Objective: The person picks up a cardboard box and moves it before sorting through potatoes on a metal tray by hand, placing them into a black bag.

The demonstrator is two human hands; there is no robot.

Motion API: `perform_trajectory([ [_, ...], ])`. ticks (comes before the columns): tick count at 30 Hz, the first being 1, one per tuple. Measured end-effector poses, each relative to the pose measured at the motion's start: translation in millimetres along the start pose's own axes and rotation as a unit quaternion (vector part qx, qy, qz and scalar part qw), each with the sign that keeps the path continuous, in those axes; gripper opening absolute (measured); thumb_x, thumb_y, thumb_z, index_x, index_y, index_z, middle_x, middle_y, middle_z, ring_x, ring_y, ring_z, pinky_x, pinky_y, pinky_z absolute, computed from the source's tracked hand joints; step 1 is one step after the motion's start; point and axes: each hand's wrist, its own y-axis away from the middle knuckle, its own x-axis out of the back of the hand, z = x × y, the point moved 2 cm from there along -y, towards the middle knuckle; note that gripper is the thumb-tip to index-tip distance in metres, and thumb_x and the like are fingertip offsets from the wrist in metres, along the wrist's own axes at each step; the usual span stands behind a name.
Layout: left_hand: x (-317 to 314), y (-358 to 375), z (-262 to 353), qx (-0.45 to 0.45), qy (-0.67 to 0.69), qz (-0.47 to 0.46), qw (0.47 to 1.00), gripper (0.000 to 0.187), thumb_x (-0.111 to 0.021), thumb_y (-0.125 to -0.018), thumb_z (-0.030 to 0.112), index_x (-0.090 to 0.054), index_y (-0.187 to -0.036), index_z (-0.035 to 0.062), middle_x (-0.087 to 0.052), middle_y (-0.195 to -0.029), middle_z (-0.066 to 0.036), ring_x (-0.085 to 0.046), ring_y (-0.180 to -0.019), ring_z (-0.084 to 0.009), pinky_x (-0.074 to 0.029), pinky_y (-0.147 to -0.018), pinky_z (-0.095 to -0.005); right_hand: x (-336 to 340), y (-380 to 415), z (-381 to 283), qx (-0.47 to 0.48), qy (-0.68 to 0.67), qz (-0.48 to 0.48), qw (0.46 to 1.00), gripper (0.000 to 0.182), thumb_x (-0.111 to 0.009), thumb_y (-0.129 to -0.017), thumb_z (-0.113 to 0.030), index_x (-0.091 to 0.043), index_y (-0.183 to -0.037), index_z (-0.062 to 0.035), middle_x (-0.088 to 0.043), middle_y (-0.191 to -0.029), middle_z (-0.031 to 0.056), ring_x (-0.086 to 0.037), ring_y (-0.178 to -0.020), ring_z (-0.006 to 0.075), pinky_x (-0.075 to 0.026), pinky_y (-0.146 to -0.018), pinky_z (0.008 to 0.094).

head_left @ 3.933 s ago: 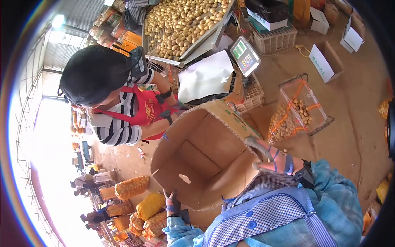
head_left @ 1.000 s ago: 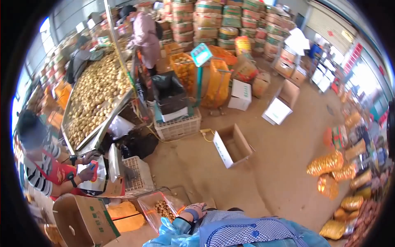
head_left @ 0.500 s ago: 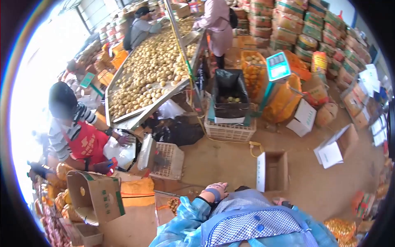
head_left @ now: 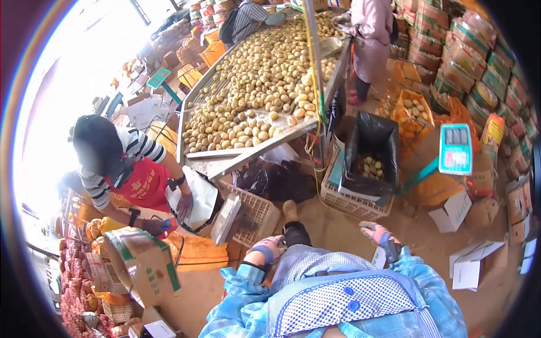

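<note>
My left hand (head_left: 269, 248), in a pinkish glove, hangs beside my checked apron (head_left: 315, 265), fingers loosely out and nothing visible in them. Out to the other side is my right hand (head_left: 378, 232), also gloved, its fingers apart and no object seen in it. Ahead of that hand stands a bin lined with a black bag (head_left: 369, 135), with some round produce (head_left: 372, 167) at its bottom. It rests on a pale plastic crate (head_left: 355, 194). Nearest to my left hand is another slatted crate (head_left: 259, 211). My shoe (head_left: 290, 210) shows between the crates.
A sloping metal table (head_left: 248, 163) holds a heap of potato-like produce. At left, a co-worker in a red apron (head_left: 143, 186) handles a white-lined box (head_left: 197, 197). A scale display (head_left: 455, 149) stands at right. Open cartons (head_left: 476, 262) lie on the floor; stacked baskets line the back.
My view has moved forward and turned left, so the sorting table and bin appear nearer. My right hand has come out into view. The co-worker's hand has shifted over the white-lined box.
</note>
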Motion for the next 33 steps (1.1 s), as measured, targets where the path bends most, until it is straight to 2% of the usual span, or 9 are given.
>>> perform_trajectory([
  [5, 118, -88, -80, 0.037, 0.073, 0.094, 0.992, 0.060, -0.063, -0.088, 0.038, -0.047, -0.141, 0.0135, -0.051, -0.140, -0.015, -0.048, -0.130, -0.0323, -0.039, -0.107, -0.0390, -57, -139, -103, 0.082, 0.032, -0.135, 0.987, 0.045, -0.064, -0.092, -0.027, -0.056, -0.132, -0.0082, -0.063, -0.124, 0.0059, -0.058, -0.112, 0.0166, -0.045, -0.097, 0.0315],
  [8, 181, -117, -128, -0.014, 0.102, 0.268, 0.958, 0.057, -0.062, -0.088, 0.036, -0.049, -0.137, 0.0088, -0.054, -0.135, -0.018, -0.051, -0.125, -0.0340, -0.041, -0.106, -0.0399, -72, -180, -193, 0.034, 0.138, -0.171, 0.975, 0.042, -0.064, -0.093, -0.024, -0.057, -0.130, -0.0062, -0.063, -0.125, 0.0085, -0.058, -0.114, 0.0181, -0.045, -0.098, 0.0302],
  [12, 249, -113, -158, -0.026, 0.177, 0.374, 0.910, 0.046, -0.063, -0.088, 0.032, -0.054, -0.127, 0.0091, -0.059, -0.123, -0.018, -0.058, -0.111, -0.0361, -0.047, -0.095, -0.0438, -86, -236, -217, 0.033, 0.050, -0.220, 0.974, 0.041, -0.062, -0.093, -0.015, -0.054, -0.131, -0.0033, -0.063, -0.124, 0.0091, -0.058, -0.115, 0.0193, -0.044, -0.099, 0.0309],
  [14, 283, -81, -163, -0.105, 0.061, 0.582, 0.804, 0.053, -0.071, -0.077, 0.025, -0.056, -0.126, 0.0102, -0.055, -0.130, -0.016, -0.053, -0.116, -0.0380, -0.044, -0.098, -0.0473, -83, -252, -244, -0.003, 0.014, -0.237, 0.971, 0.041, -0.062, -0.093, -0.014, -0.053, -0.131, -0.0030, -0.062, -0.126, 0.0094, -0.057, -0.116, 0.0173, -0.043, -0.100, 0.0300],
  [15, 300, -57, -173, -0.118, 0.001, 0.629, 0.768, 0.056, -0.074, -0.072, 0.024, -0.057, -0.123, 0.0086, -0.055, -0.127, -0.017, -0.054, -0.114, -0.0390, -0.044, -0.097, -0.0493, -77, -266, -248, 0.054, 0.111, -0.254, 0.959, 0.040, -0.061, -0.093, -0.013, -0.053, -0.131, -0.0022, -0.062, -0.124, 0.0091, -0.057, -0.115, 0.0170, -0.043, -0.099, 0.0301],
  [17, 311, -13, -207, -0.054, -0.013, 0.721, 0.691, 0.052, -0.075, -0.069, 0.021, -0.060, -0.115, 0.0052, -0.056, -0.122, -0.019, -0.054, -0.113, -0.0405, -0.045, -0.093, -0.0504, -69, -281, -251, -0.025, 0.025, -0.263, 0.964, 0.040, -0.061, -0.093, -0.012, -0.053, -0.131, -0.0016, -0.062, -0.123, 0.0086, -0.057, -0.113, 0.0175, -0.044, -0.099, 0.0299],
  [22, 249, 64, -256, 0.174, 0.071, 0.717, 0.672, 0.043, -0.071, -0.074, 0.010, -0.060, -0.115, 0.0014, -0.061, -0.113, -0.021, -0.060, -0.102, -0.0405, -0.049, -0.089, -0.0457, -77, -328, -294, 0.003, 0.106, -0.305, 0.947, 0.039, -0.061, -0.094, -0.014, -0.054, -0.130, -0.0017, -0.063, -0.120, 0.0079, -0.057, -0.109, 0.0157, -0.045, -0.096, 0.0304],
  [28, 160, -1, -177, 0.147, 0.193, 0.593, 0.768, 0.041, -0.068, -0.079, 0.020, -0.062, -0.118, 0.0073, -0.063, -0.116, -0.016, -0.060, -0.105, -0.0356, -0.048, -0.093, -0.0439, -94, -343, -363, 0.216, 0.272, -0.350, 0.870, 0.042, -0.062, -0.092, -0.015, -0.054, -0.132, -0.0035, -0.063, -0.124, 0.0104, -0.058, -0.117, 0.0198, -0.044, -0.101, 0.0318],
  [33, 204, -73, -128, 0.020, 0.217, 0.493, 0.843, 0.041, -0.068, -0.082, 0.024, -0.061, -0.119, 0.0073, -0.063, -0.118, -0.016, -0.059, -0.109, -0.0347, -0.048, -0.093, -0.0434, -77, -322, -369, 0.039, 0.111, -0.408, 0.906, 0.043, -0.061, -0.092, -0.011, -0.052, -0.133, -0.0016, -0.060, -0.129, 0.0092, -0.055, -0.119, 0.0180, -0.041, -0.104, 0.0315],
])
